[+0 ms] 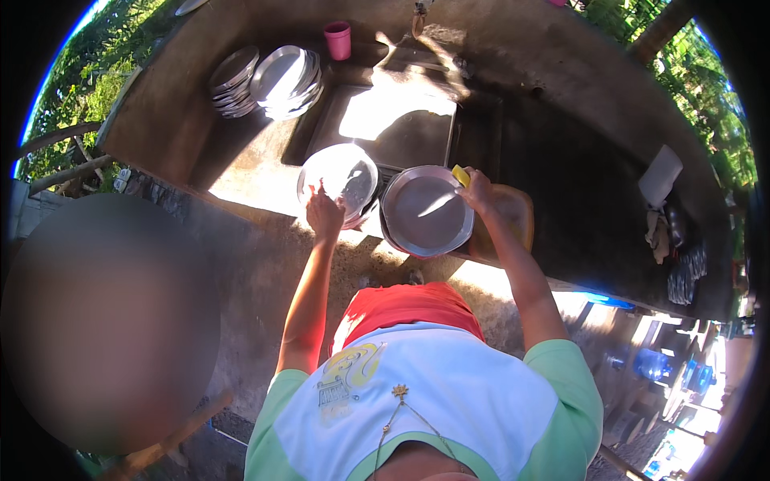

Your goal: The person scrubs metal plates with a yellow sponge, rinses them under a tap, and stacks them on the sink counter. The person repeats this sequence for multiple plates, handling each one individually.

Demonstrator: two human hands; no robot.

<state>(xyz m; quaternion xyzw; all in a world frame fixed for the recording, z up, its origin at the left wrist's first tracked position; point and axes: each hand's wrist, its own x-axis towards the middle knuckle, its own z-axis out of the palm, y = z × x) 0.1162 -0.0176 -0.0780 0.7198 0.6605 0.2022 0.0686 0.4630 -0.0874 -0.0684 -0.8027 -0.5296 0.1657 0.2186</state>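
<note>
My right hand holds a yellow sponge at the upper right rim of a round metal pan, which lies on top of a stack near the counter's front edge. To the left, my left hand is over the lower left part of another round metal pan, also on a stack. Glare hides whether its fingers grip anything. Beneath my right forearm, a brownish rectangular tray or basin is partly covered.
A sink basin is set in the concrete counter beyond the pans. At the back left are two stacks of metal pans and a pink cup. A faucet is at the top; bundled cutlery lies far right.
</note>
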